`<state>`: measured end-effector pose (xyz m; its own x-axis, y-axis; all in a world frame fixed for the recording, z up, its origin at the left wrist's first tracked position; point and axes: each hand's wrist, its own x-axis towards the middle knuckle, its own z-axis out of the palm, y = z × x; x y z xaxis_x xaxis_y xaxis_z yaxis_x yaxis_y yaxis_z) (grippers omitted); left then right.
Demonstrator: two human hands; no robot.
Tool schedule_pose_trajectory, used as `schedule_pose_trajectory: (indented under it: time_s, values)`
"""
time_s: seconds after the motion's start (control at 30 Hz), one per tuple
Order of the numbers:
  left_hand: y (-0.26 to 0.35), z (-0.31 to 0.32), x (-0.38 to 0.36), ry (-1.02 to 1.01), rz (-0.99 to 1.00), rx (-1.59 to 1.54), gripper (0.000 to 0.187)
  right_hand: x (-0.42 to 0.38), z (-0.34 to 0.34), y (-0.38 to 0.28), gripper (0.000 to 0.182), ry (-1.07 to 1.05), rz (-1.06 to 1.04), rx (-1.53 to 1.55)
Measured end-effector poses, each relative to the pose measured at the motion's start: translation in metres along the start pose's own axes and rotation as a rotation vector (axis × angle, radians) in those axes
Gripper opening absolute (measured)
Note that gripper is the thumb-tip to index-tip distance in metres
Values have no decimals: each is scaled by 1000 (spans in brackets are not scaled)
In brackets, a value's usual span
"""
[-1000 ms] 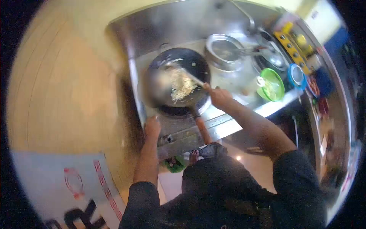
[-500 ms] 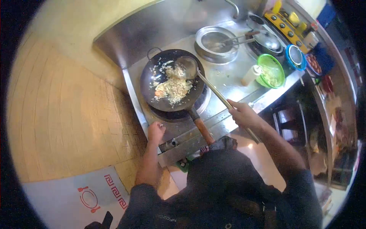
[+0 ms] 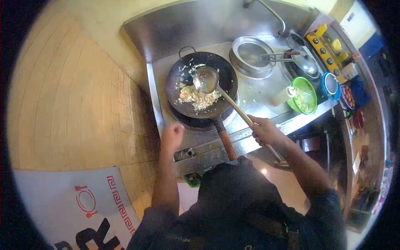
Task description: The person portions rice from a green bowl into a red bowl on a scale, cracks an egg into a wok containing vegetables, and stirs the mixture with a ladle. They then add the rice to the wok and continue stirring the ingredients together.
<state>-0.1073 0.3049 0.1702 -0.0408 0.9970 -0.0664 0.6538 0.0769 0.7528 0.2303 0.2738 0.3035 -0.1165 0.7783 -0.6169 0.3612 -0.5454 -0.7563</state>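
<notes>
My right hand (image 3: 266, 131) is wrapped round the long handle of a ladle (image 3: 206, 80). The ladle's round bowl sits over the food (image 3: 199, 99) in a dark wok (image 3: 177, 81). That food is a loose heap of pale, rice-like bits with an orange patch at its left. The wok rests on a burner, its wooden handle (image 3: 227, 145) pointing towards me with neither hand on it. Left of that handle, by the front edge of the stove, my left hand (image 3: 172, 135) is closed and slightly blurred; whatever its fingers may hold is hidden.
Right of the wok stand a metal pot (image 3: 241, 62) with tongs across it, a squeeze bottle (image 3: 283, 96) and a green basket (image 3: 310, 109) of shredded pale food. Farther right are a lidded pan (image 3: 306, 64) and a blue bowl (image 3: 331, 93). A metal splashback (image 3: 187, 31) rises behind.
The ladle's bowl has shifted onto the heap, covering its upper part. My left hand has risen slightly towards the wok's rim. The whole view has swung a little.
</notes>
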Motion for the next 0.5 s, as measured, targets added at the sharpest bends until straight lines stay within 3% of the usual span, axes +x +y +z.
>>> schedule_pose_trajectory:
  time_s: [0.1,0.17,0.23,0.27,0.33,0.37,0.4,0.5]
  values:
    - [-29,63,-49,-489,-247,-340,33,13,2,-3,40,-70,75,129]
    - [5,85,-73,-730,-379,-639,33,25,10,-2,39,-113,100,134]
    - [24,128,-89,-767,-705,-1064,29,42,23,11,40,-132,109,75]
    - [34,139,-92,-768,-715,-1255,29,54,24,21,39,-99,25,-148]
    - [50,156,-91,-765,-716,-1633,29,90,20,54,39,134,-390,-602]
    - [51,164,-88,-727,-733,-1623,29,100,17,59,40,255,-605,-828]
    - [48,175,-84,-686,-751,-1614,30,80,22,29,42,219,-436,-840]
    - [35,200,-74,-672,-670,-1670,32,86,21,19,47,351,-409,-981]
